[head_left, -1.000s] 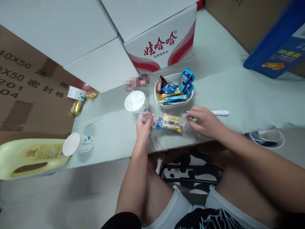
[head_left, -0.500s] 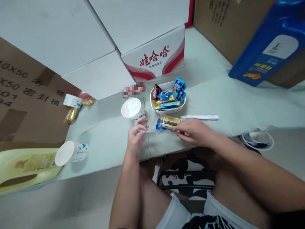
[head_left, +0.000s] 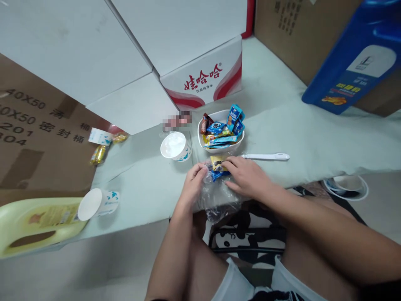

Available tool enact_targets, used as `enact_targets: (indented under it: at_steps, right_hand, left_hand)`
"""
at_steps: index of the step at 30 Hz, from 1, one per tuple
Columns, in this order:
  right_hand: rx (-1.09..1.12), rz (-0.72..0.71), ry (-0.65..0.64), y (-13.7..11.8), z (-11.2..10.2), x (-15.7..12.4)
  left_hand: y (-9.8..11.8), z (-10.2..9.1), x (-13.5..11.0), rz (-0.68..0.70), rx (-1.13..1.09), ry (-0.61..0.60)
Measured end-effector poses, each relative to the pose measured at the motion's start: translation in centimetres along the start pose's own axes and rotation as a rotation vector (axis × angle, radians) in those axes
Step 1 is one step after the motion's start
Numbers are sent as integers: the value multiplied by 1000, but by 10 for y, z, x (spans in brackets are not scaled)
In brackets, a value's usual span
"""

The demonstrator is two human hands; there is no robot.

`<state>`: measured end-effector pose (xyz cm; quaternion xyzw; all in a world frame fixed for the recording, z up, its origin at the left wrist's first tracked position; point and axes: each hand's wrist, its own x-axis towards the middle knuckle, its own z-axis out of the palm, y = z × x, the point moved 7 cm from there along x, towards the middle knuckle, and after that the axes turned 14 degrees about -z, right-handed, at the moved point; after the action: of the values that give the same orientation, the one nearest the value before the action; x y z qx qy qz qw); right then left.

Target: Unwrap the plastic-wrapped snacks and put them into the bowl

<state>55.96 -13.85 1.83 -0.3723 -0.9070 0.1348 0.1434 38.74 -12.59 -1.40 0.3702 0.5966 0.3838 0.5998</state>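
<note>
At the table's front edge my left hand [head_left: 194,179] is closed, pinching clear plastic film [head_left: 219,198] between thumb and fingers. That film is crumpled and hangs over the edge toward my lap. My right hand [head_left: 246,175] has its fingertips on a yellow snack packet [head_left: 215,162], its thumb apart and lower down. A blue snack packet [head_left: 216,174] lies against the yellow one, on the film. Just beyond my hands stands a white bowl [head_left: 200,136] of blue, yellow and brown wrapped snacks. My right fingers partly cover the yellow packet.
A paper cup [head_left: 184,156] stands left of the bowl; a white plastic-handled tool [head_left: 269,156] lies to the right. Another cup [head_left: 105,202] lies tipped beside a yellow-green bottle [head_left: 37,228]. Boxes [head_left: 203,79] line the back, with a blue jug [head_left: 338,83] at right.
My left hand has moved right and nearer to the packets. The plastic film now spreads below both hands and over the edge. My right hand has shifted slightly left with the yellow packet.
</note>
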Motion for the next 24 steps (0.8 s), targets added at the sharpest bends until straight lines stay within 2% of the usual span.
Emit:
enact_targets:
  at_steps: [2,5,8,10,14,16,19,22,24]
  right_hand:
    - [65,46,48,7,4,0]
    - [210,117,122,21,12,-1]
    - [357,79,207,27,13,1]
    - [412,65,251,29,10,3]
    - [461,216,368,39,1,-2]
    - [503,265,466,43,-6,-8]
    - [528,244,672,45,-24,-17]
    - [401,196,879,48,-52,-16]
    - [234,160,901,47,-68,-2]
  left_hand:
    - [-3,10,-2,-111,-246,-81]
    - [0,19,-3,-221,-468,-176]
    - [2,19,-1,-295,-589,-164]
    - [1,14,3,-309,-639,-84]
    - [1,-17,4,-154,-755,347]
    - [-1,-27,3,-127,-800,470]
    - [-4,-31,3,-191,-833,488]
    - [-3,-31,2,-215,-816,474]
    - [-1,-28,3,-222,-778,424]
